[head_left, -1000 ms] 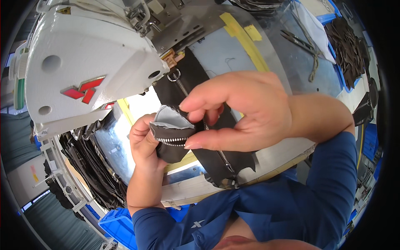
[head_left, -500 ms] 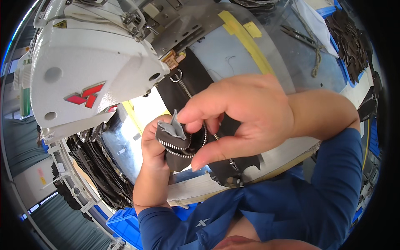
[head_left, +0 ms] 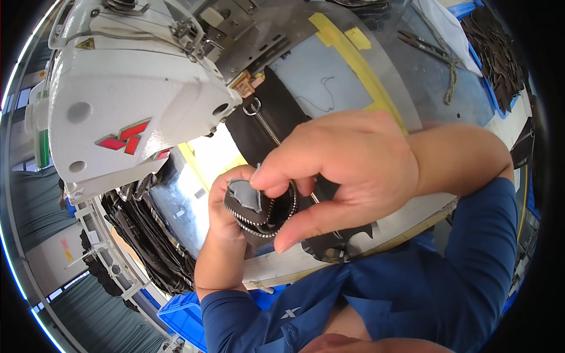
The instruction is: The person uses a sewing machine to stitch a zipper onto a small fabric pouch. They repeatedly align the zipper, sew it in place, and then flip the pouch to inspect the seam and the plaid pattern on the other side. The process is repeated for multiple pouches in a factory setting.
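A dark fabric piece edged with a silver zipper [head_left: 257, 229] is curled into a loop in front of me, with a grey lining flap [head_left: 245, 196] at its end. My left hand [head_left: 225, 206] is closed on the curled piece from the left; its fingers are mostly hidden behind it. From the right, my right hand [head_left: 359, 167] grips the same piece, index fingertip at the grey flap and thumb near the lower zipper edge. Farther back, a dark fabric panel [head_left: 276, 112] with a zipper and a metal ring [head_left: 252, 106] lies under the sewing machine's [head_left: 141, 106] head.
Stacked dark fabric pieces [head_left: 141, 241] hang at the left. Yellow tape [head_left: 353, 67] marks the table, and thread snips [head_left: 424, 47] lie at the far right beside a blue bin [head_left: 493, 97] of brown pieces. Another blue bin [head_left: 182, 317] sits below left.
The grey flap now lies flatter, its raised tip folded down over the curled piece. Both hands have shifted slightly, and the whole view has moved a little.
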Tool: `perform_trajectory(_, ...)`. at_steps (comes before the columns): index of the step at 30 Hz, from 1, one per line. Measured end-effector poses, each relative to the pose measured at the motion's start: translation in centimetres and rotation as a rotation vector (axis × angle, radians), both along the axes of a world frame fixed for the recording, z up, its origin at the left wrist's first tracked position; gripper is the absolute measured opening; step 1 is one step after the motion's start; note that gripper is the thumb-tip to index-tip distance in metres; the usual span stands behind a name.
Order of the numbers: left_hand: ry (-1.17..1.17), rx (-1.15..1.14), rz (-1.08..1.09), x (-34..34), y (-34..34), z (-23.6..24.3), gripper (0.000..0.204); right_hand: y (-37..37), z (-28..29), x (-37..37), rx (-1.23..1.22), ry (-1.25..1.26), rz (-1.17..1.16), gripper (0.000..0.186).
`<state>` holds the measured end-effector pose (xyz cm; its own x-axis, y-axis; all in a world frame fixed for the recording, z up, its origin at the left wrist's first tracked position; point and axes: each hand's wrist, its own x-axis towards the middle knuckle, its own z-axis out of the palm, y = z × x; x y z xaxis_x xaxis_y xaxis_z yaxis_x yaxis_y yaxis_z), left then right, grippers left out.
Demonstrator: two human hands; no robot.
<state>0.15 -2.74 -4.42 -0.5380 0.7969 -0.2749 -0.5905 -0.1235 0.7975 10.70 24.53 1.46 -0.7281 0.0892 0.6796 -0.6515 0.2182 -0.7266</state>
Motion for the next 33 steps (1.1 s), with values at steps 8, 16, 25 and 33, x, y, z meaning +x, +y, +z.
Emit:
perform_trajectory(8, 1.517, -0.370, 0.358, 0.1, -1.0, 3.6, 0.046, 0.6, 0.0, -0.6, 0.051, 0.070, 0.030, 0.043)
perform_trajectory(16, 1.861, -0.312, 0.357, 2.1, -2.4, 5.7, 0.035, 0.5, 0.0, -0.4, 0.047, 0.087, 0.106, 0.037)
perform_trajectory(25, 2.028, -0.360, 0.414, 3.7, -2.7, 6.1, 0.036, 0.5, -0.1, -0.5, 0.058, 0.138, 0.156, 0.029)
perform_trajectory(33, 2.056, -0.374, 0.424, 3.8, -2.5, 6.2, 0.030, 0.6, -0.1, -0.4, 0.059, 0.100, 0.157, 0.035)
